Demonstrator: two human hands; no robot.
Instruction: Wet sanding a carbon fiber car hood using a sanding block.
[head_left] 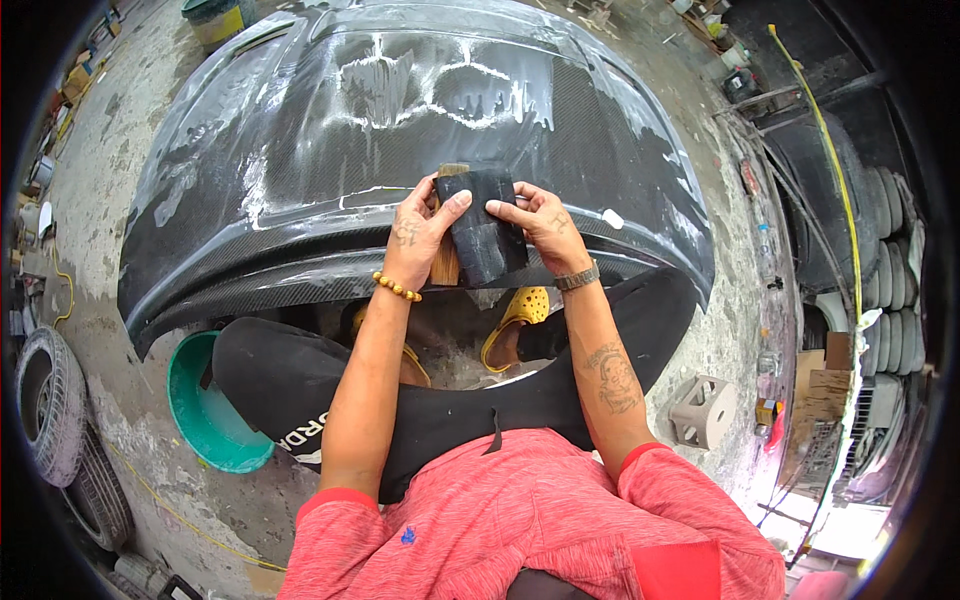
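Observation:
A dark car hood (pixel 330 150) with a carbon-fibre weave spreads out in front of me, smeared with white and grey residue. Above its near edge, my left hand (pixel 425 225) is closed on a wooden block (pixel 446 262) and the left edge of a black sheet of sandpaper (pixel 488 235), its thumb on top. The sheet lies over the right part of the block and hides it. My right hand (pixel 548 225) pinches the sheet's right edge, thumb on top and fingers partly hidden beneath. A small white object (pixel 613 219) rests on the hood to the right.
A green basin (pixel 215 425) stands beside my left knee, and a beige plastic stool (pixel 703 411) is to my right. Tyres (pixel 58 410) lie at the far left. A bucket (pixel 212 22) stands behind the hood; shelving and stacked parts (pixel 885 270) line the right side.

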